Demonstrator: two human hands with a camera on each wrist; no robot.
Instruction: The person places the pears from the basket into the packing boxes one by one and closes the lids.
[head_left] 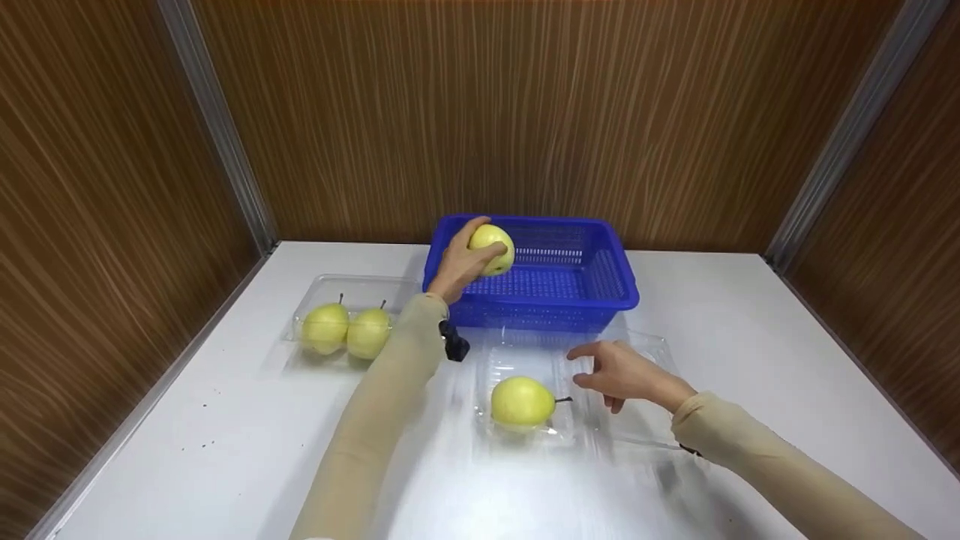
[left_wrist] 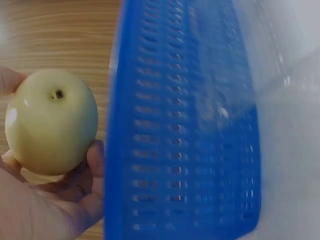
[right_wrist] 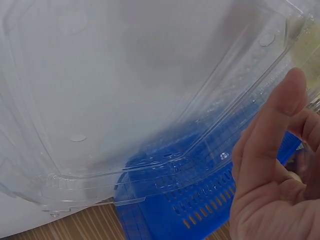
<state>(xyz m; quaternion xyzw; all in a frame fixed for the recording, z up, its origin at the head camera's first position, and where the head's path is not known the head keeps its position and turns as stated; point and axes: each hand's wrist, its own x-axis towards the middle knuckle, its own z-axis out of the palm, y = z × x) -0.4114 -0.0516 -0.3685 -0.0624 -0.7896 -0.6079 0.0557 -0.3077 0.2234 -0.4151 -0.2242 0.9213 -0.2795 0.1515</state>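
My left hand (head_left: 456, 264) grips a yellow-green pear (head_left: 491, 253) above the left part of a blue plastic basket (head_left: 544, 304). In the left wrist view the pear (left_wrist: 52, 125) has its dark blossom end showing, with the fingers curled around it. My right hand (head_left: 624, 371) hovers with relaxed fingers over a clear plastic clamshell box (head_left: 641, 427) that lies unfolded in front of the basket. One pear (head_left: 521, 403) rests on its side in that box, its stem pointing right toward the right hand. Nothing is held by the right hand (right_wrist: 270, 165).
Left of the basket, a second clear plastic box (head_left: 326, 283) holds two pears (head_left: 325, 328) with upright stems. The white table (head_left: 187, 465) is bounded by brown wood-grain panels (head_left: 525, 112) at the back and both sides. Small dark specks dot its left part.
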